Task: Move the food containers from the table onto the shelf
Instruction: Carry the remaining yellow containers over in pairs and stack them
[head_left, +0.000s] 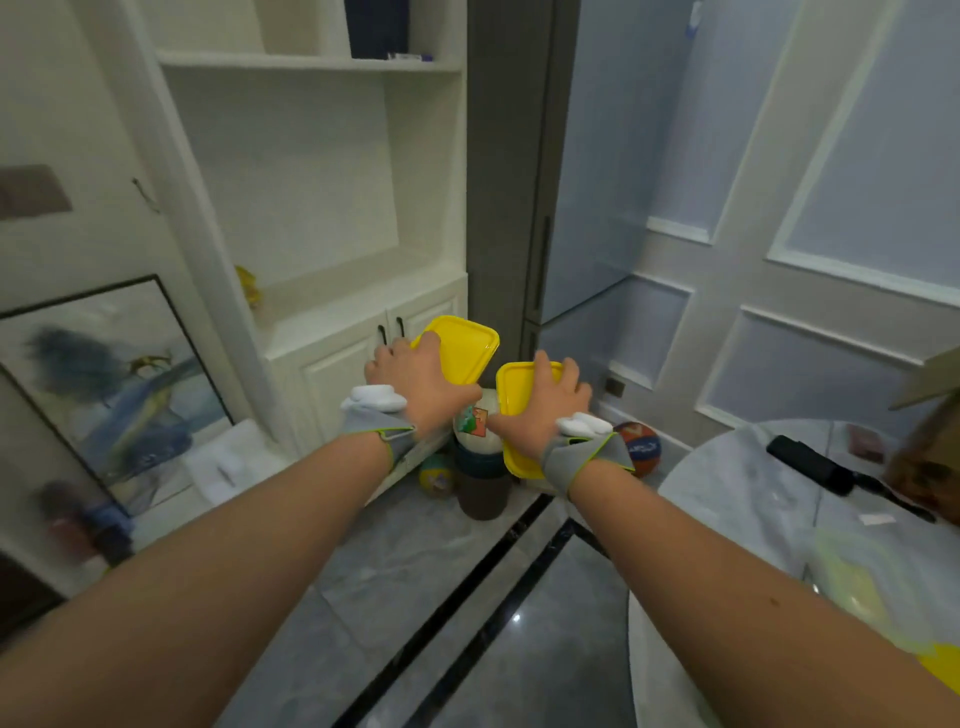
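Note:
My left hand (415, 382) grips a yellow-lidded food container (465, 349) from above, held in the air in front of the white cabinet doors. My right hand (545, 397) grips a second yellow-lidded container (514, 387), just right of and slightly lower than the first. Both are held out toward the white built-in shelf unit (311, 65), whose wide open compartment (358, 280) stands above the cabinet. On the round marble table (727, 467) at the right edge lie blurred yellow containers (852, 587), close to my right forearm.
On the floor below my hands stand a dark jar with a white printed lid (480, 467), a small ball (436, 480) and a basketball (641, 447). A framed painting (104, 384) leans at left. A black device (810, 462) lies on the table. Grey tiled floor (467, 623) lies ahead.

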